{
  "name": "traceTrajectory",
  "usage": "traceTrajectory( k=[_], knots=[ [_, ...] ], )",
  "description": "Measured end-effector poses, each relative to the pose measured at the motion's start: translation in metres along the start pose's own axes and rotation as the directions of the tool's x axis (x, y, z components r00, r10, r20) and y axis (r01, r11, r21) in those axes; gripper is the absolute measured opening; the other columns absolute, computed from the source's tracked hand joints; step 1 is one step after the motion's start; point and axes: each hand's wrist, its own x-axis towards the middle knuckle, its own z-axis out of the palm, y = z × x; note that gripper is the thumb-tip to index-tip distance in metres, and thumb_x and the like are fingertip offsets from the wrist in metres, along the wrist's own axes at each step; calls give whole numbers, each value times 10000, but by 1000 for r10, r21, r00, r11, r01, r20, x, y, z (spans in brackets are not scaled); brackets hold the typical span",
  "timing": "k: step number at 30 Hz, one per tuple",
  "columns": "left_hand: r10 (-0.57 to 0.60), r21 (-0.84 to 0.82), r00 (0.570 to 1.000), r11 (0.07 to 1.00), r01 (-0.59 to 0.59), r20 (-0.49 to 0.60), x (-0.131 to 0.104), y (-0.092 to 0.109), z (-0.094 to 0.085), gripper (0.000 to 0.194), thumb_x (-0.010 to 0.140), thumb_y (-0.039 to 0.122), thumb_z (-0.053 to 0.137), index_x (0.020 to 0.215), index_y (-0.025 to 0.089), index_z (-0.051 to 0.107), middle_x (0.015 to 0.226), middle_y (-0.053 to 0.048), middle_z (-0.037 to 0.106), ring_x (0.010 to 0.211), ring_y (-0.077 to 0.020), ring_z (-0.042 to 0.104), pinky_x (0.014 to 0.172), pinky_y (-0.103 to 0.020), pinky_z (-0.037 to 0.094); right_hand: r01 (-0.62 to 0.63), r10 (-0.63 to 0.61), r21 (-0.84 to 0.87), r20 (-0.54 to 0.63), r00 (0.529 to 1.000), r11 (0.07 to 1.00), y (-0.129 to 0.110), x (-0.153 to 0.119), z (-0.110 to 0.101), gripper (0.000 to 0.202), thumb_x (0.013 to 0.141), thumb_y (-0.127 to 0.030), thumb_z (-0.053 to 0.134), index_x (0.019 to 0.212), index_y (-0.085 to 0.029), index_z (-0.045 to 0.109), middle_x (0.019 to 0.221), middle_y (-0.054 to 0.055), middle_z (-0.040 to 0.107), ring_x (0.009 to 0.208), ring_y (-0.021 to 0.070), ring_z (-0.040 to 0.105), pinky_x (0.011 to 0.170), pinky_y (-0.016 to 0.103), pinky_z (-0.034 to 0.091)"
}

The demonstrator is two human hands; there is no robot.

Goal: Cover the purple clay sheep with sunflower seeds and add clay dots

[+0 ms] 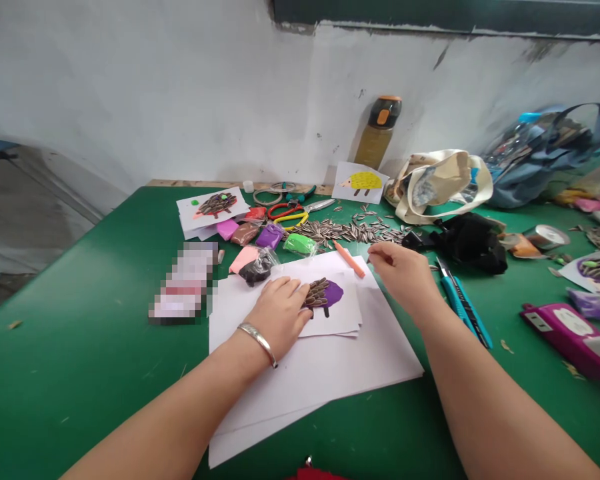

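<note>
My left hand (277,313), with a silver bangle at the wrist, lies flat on a small white card (340,325) and covers its left part. On that card is a patch of purple clay (334,293) with short black legs, and sunflower seeds (316,293) are pressed into it in overlapping rows. Sheets of white paper (300,387) lie under the card. To the right of the card my right hand (403,273) is raised, thumb and forefinger pinched on what looks like a sunflower seed (369,259). An orange pen (349,259) rests on the paper between the hands.
Behind the paper are loose sunflower seeds (360,230), bagged green clay (300,245), scissors (300,212) and a finished hedgehog card (215,205). A teal utility knife (463,303) lies right of my right forearm. A bottle (379,133) and cloth bag (440,183) stand by the wall.
</note>
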Motion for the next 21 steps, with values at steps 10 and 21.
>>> traceTrajectory(
  k=[10,21],
  knots=[
    [3,-12,1000,1000,-3,26,2,-1,-1,371,880,251,526,1228,123,523,1130,-118,600,1087,-271,507,1004,-463,395,32,-101,283,231,968,958,-31,-22,23,119,743,-231,505,742,-216,623,642,-16,612,541,127,502,565,257,354],
    [-2,-10,999,1000,3,43,3,1,-3,296,877,240,530,1162,158,547,1112,-106,598,1063,-264,512,996,-464,393,141,-187,177,274,943,974,-27,-25,32,219,765,-173,478,778,-226,690,881,61,707,607,148,581,624,273,396]
  ],
)
